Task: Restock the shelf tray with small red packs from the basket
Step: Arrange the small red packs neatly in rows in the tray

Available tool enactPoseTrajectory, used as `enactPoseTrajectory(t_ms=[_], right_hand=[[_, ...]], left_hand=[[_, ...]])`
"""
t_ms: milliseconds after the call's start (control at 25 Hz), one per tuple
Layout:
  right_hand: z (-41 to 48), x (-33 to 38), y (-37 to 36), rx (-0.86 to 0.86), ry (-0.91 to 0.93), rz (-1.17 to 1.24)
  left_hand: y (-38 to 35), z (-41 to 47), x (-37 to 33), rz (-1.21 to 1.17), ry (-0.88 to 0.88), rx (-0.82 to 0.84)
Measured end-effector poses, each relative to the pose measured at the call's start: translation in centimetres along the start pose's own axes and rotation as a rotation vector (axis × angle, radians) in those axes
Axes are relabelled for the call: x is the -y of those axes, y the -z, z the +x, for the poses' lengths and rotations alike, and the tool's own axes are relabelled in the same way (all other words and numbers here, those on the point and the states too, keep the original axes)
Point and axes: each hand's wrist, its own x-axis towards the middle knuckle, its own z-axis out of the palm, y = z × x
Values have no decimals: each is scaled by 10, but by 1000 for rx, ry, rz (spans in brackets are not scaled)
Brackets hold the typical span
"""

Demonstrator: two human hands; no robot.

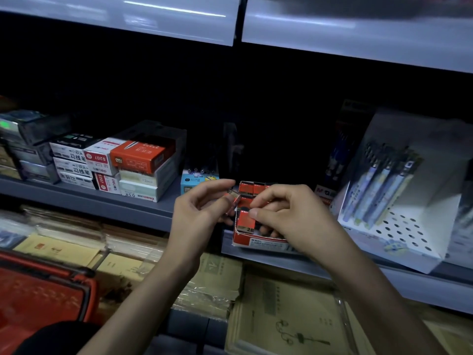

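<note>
A red and white cardboard shelf tray (256,242) sits on the grey shelf, holding several small red packs (246,222). My left hand (202,210) pinches one small red pack (233,199) just left of the tray, above its rim. My right hand (286,216) hovers over the tray with its fingers curled, pinching a red pack inside it; most of that pack is hidden by the fingers. The red basket (43,293) stands at the lower left, its contents blurred.
Stacked stationery boxes (138,160) fill the shelf to the left. A white pen display stand (399,208) stands to the right. A blue box (194,181) sits behind my left hand. Yellowish paper packs (286,311) lie on the lower shelf.
</note>
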Motion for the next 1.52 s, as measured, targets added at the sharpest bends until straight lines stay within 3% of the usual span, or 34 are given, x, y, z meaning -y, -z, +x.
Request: enactPoseTrajectory(t_ms=[360, 640, 1120, 1320, 1520], right_hand=[[-4, 5, -3, -9, 14, -78], [-5, 10, 4, 17, -126, 77], [-8, 10, -12, -124, -5, -151], [-11, 17, 4, -193, 50, -9], [-10, 23, 1, -139, 88, 169]], left_hand=[[-1, -3, 0, -21, 11, 0], [0, -3, -1, -39, 17, -5], [1, -2, -2, -64, -3, 45], [3, -7, -11, -102, -87, 78], [1, -8, -17, -67, -149, 125]])
